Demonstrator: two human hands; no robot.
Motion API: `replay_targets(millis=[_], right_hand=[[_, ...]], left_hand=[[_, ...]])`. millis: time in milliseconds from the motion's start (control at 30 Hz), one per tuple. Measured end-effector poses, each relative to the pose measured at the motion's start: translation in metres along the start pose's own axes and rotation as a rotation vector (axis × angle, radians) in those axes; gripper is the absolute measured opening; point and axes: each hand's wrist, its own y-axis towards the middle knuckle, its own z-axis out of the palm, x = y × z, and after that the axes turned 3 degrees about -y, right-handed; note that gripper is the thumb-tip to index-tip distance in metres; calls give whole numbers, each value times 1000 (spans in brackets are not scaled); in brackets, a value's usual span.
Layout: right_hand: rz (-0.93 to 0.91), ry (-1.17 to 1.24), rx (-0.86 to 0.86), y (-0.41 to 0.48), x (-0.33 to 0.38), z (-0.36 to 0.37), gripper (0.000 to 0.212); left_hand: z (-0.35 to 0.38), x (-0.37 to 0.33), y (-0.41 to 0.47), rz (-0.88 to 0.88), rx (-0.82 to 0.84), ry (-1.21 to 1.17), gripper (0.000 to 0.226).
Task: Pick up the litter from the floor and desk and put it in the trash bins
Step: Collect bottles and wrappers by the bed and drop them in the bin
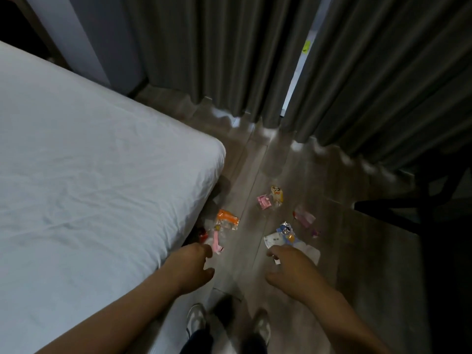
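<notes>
Several pieces of litter lie on the grey floor ahead of me. An orange wrapper and a pink strip wrapper lie near the bed corner. A pink wrapper and a yellow wrapper lie further out. A blue foil wrapper, a white paper and a pale pink wrapper lie to the right. My left hand hovers just short of the pink strip, fingers apart, holding nothing. My right hand reaches over the white paper, its fingertips touching a small white scrap. No trash bin is in view.
A bed with a white sheet fills the left side, its corner beside the litter. Grey curtains hang at the back with a bright gap. A dark chair base stands at the right. My shoes are below my hands.
</notes>
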Motion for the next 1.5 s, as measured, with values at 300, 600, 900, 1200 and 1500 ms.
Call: replay_targets(millis=[300,600,900,1200,1500], right_hand=[[-104,-64,78,111,-40,25,53],[-115,-58,127,256,-108,127,56],[-194,-106,68,404,-171,279,56],[-396,-344,-40,558,-204,399,45],[-475,-445,-64,570,-198,433,40]], left_hand=[[52,22,110,-110,59,-79,44],[176,70,230,-214,36,-155,51],[326,162,353,-226,-45,-133,45],[396,263,479,-128,-203,78,36],[409,280,491,-144,-263,81,40]])
